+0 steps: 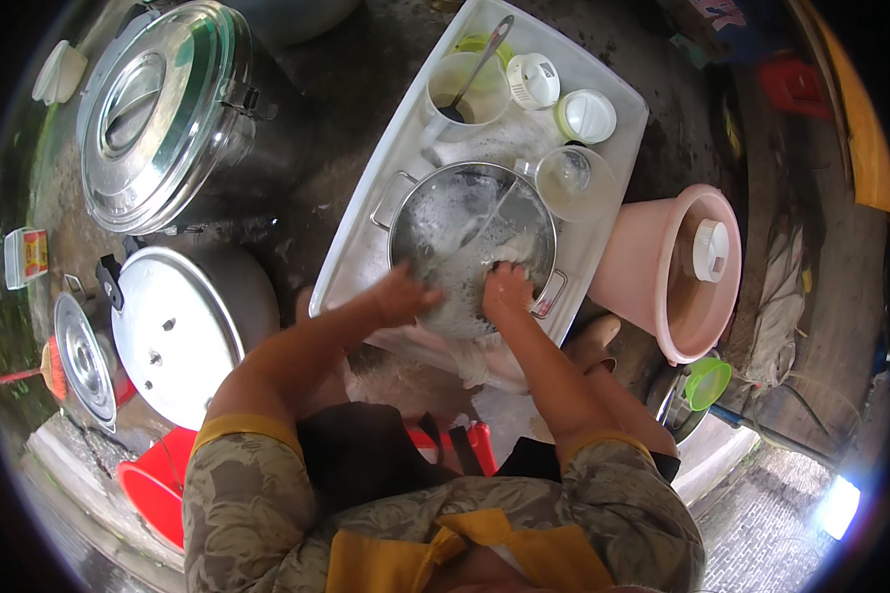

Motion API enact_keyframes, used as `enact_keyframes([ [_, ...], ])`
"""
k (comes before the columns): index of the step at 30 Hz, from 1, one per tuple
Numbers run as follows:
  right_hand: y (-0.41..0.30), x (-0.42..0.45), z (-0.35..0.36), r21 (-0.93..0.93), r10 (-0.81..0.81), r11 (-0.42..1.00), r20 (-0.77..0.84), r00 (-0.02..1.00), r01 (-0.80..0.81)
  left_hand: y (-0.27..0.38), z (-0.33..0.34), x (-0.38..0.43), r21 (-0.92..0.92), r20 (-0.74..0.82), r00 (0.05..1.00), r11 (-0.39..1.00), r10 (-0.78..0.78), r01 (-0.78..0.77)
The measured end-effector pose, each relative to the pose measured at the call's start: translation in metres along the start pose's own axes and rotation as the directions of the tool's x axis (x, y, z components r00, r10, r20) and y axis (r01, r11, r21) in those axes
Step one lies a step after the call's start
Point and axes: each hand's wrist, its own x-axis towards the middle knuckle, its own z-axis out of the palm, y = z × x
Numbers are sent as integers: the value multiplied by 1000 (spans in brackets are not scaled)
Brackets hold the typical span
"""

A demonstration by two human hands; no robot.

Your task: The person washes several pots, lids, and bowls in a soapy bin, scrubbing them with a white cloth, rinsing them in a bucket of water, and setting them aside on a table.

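A round steel pot (445, 193) with two wire handles stands in a large white plastic tub (363, 185), filled with sudsy water and some whitish, see-through thing under the surface. My left hand (408, 295) is blurred over the pot's near left rim, its hold unclear. At the near right inside the pot my right hand (508, 290) dips its fingertips in the suds by something dark; its grip is hidden. Behind the pot are a clear plastic jug (445, 81) with a dark-headed utensil (482, 63) in it, a second clear jug (582, 185), and two white lids (534, 80).
A pink bucket (638, 259) holding a white lid stands right of the tub. Large lidded steel pots (185, 111), a pressure cooker (174, 333), a smaller lidded pot (85, 359) and a red bucket (156, 482) stand left. A green bowl (708, 383) lies at the right.
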Motion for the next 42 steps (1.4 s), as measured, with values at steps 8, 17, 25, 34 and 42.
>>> enact_keyframes([
  [8,-2,31,98,208,-402,913,326,855,350,25,-6,33,-124,373,927,989,-32,84],
  [17,41,-27,-61,902,-92,397,225,970,-172,40,-19,29,-158,417,908,987,42,27],
  [25,85,-81,-97,995,217,-88,73,973,-55,72,-76,42,-396,151,985,918,80,-13],
  [34,109,-130,-164,820,486,-521,54,873,239,72,-114,63,-519,-29,994,852,-104,74],
  [42,111,-141,-163,895,553,-334,-68,830,296,58,-144,85,-786,-49,945,596,-324,164],
])
